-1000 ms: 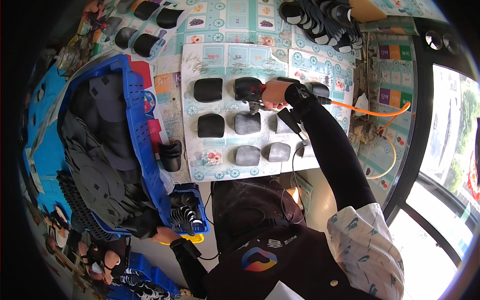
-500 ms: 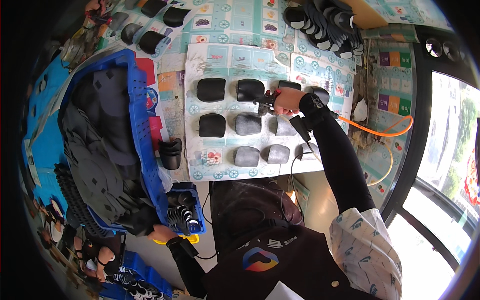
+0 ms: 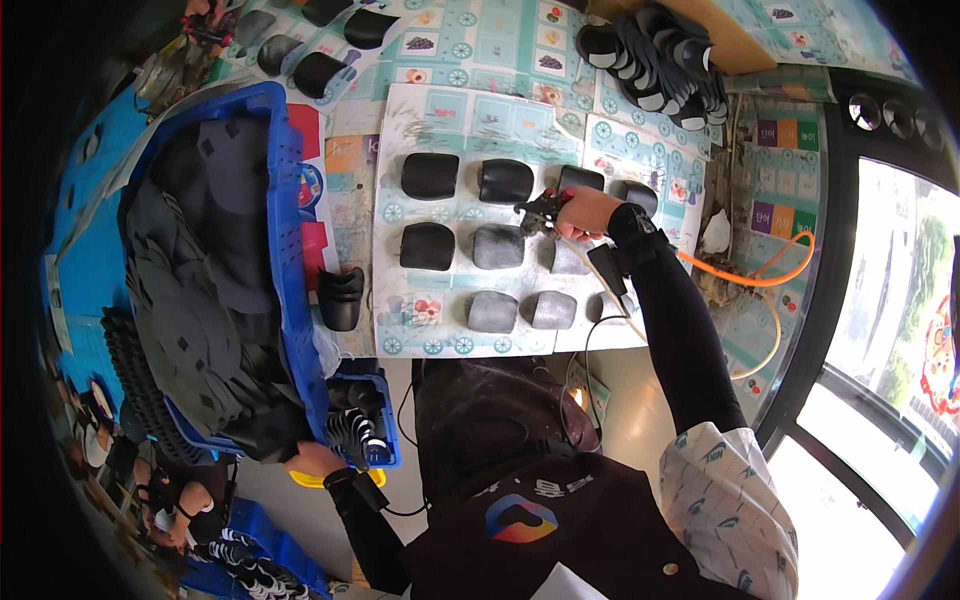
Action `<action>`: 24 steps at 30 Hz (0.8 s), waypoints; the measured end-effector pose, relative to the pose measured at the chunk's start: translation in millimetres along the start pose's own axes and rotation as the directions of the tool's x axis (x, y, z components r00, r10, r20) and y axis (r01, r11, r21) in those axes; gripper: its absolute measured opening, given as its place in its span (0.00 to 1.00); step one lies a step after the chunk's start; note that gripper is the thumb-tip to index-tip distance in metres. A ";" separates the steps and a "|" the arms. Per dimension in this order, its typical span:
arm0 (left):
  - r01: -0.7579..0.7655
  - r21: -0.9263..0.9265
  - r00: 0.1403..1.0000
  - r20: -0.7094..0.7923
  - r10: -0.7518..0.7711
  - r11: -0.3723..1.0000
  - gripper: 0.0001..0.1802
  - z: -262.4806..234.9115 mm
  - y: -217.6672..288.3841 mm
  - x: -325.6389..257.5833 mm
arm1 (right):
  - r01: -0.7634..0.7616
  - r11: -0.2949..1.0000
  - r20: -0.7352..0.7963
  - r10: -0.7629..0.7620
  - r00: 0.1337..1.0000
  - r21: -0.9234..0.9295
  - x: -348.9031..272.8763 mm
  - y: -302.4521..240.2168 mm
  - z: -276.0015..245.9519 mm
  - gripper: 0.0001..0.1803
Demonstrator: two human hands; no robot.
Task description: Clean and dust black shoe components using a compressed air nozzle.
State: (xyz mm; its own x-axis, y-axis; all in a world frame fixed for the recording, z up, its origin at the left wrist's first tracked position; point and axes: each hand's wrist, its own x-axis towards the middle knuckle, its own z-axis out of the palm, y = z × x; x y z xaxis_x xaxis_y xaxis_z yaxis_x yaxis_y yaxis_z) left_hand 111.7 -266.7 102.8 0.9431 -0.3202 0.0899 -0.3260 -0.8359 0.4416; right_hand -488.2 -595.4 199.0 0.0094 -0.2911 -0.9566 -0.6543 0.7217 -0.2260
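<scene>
My right hand (image 3: 588, 215) is closed around a small spray gun (image 3: 541, 212), held over the middle of a white patterned board (image 3: 425, 285). Rows of curved pads lie beneath it. Some look glossy black, like the pad (image 3: 430, 176) at the far left; others look dull grey, like the pad (image 3: 498, 247) just below the gun's nozzle end. At the lower corner of a blue crate (image 3: 285, 240), my left hand (image 3: 315, 460) touches or nearly touches the black flat pieces (image 3: 215, 300) heaped there. Its fingers are mostly hidden.
A short stack of black pads (image 3: 341, 298) stands between crate and board. Dark shoe-shaped pieces (image 3: 655, 65) are piled at the far right. An orange hose (image 3: 745, 273) runs right of my arm. A small blue bin (image 3: 375, 400) sits below; another person (image 3: 180, 500) is at lower left.
The spray gun has moved slightly right and nearer, away from the second black pad in the far row. My left hand stays by the crate corner. The whole view has shifted a little.
</scene>
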 end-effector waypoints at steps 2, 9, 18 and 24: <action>0.013 -0.076 1.000 0.004 -0.013 0.997 0.24 -2.0 -15.0 8.5 | 0.027 0.999 -0.007 -0.026 1.000 0.047 0.1 -0.4 3.4 0.11; 0.141 -0.036 0.989 0.045 -0.140 0.989 0.29 -9.7 21.6 -3.5 | 0.080 0.996 -0.118 -0.077 0.990 0.027 -7.8 6.6 13.7 0.08; 0.015 -0.203 1.000 -0.005 -0.016 0.979 0.32 -6.4 11.8 -1.2 | 0.111 0.994 -0.100 -0.108 0.989 0.020 0.8 7.3 24.4 0.06; 0.142 -0.203 0.990 0.051 -0.134 0.969 0.30 -28.7 71.3 -20.1 | 0.084 0.996 -0.163 -0.090 0.983 -0.043 4.6 7.3 29.6 0.07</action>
State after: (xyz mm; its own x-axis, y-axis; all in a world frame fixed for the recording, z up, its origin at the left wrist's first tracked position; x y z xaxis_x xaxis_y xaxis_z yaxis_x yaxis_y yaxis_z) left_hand 71.3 -307.0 158.1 0.9737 -0.2274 -0.0155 -0.1688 -0.7649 0.6216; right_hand -470.5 -572.9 187.6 -0.0553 -0.4533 -0.8896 -0.6830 0.6671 -0.2974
